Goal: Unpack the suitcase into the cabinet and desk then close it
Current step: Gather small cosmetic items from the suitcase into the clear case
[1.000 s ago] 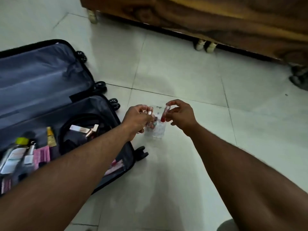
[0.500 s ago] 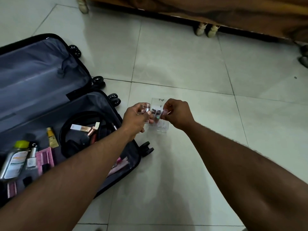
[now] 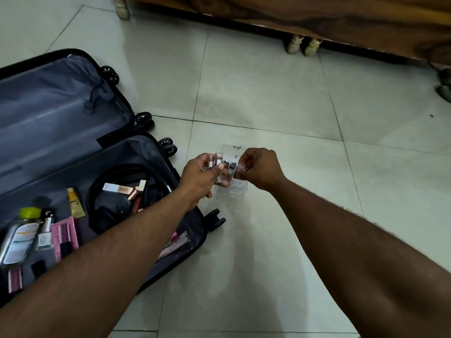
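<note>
**A:** What fills the frame?

**B:** A pale tiled floor point(image 3: 268, 93), with the dark wooden base of a piece of furniture point(image 3: 341, 18) running along the top edge on small light feet. At left, a black suitcase point(image 3: 73, 154) lies open flat on the floor, its grey-lined lid spread toward the top left, its wheels pointing right.

**A:** And inside the suitcase?

**B:** The near half holds black headphones point(image 3: 109, 198), a clear bottle with a yellow-green cap point(image 3: 22, 232), a pink comb point(image 3: 64, 237), a small yellow tube point(image 3: 75, 202) and a white-and-rose-gold cosmetic tube point(image 3: 119, 189) lying across the headphones. Other small items there are too blurred to name.

**A:** What are the hands doing?

**B:** Both reach out over the floor just right of the suitcase, meeting at a small clear plastic organiser point(image 3: 234, 184) standing on a tile. The left hand point(image 3: 202, 176) has its fingers curled around a few small clear-capped tubes point(image 3: 217, 162). The right hand point(image 3: 258, 169) pinches the top of one more small tube point(image 3: 240, 167) between thumb and fingers, at the organiser's right side.

**A:** Anything already in the organiser?

**B:** Two dark-capped tubes point(image 3: 229, 165) stand upright in it, between the two hands.
</note>
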